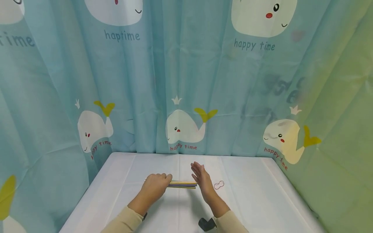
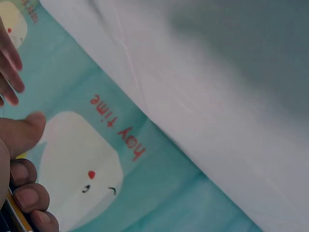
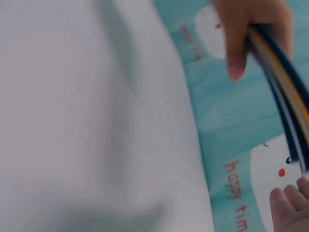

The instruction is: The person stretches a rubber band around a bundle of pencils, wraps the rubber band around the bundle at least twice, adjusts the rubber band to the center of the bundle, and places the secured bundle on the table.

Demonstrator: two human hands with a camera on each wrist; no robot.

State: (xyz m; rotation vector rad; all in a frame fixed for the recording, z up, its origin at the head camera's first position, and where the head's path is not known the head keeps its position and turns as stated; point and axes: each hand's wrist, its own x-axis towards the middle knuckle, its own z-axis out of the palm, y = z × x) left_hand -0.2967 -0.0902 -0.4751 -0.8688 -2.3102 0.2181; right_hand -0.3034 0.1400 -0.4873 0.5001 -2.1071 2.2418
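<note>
In the head view my left hand (image 1: 156,184) grips a bundle of slim pencils (image 1: 183,184), yellow, bluish and dark, held level above the white table. Their free ends point right. My right hand (image 1: 203,183) stands upright with straight fingers, its palm right at those ends. The right wrist view shows the pencils (image 3: 282,77) running from the left hand (image 3: 258,19) toward the right fingertips (image 3: 289,198). Curled fingers (image 2: 29,195) wrap the bundle in the left wrist view. A thin red rubber band (image 1: 215,185) lies twisted on the table, right of the right hand.
The white-covered table (image 1: 253,194) ends at the back against a blue curtain (image 1: 186,74) printed with whales. A greenish curtain (image 1: 344,129) hangs along the right side. A black object (image 1: 206,224) shows beside the right sleeve.
</note>
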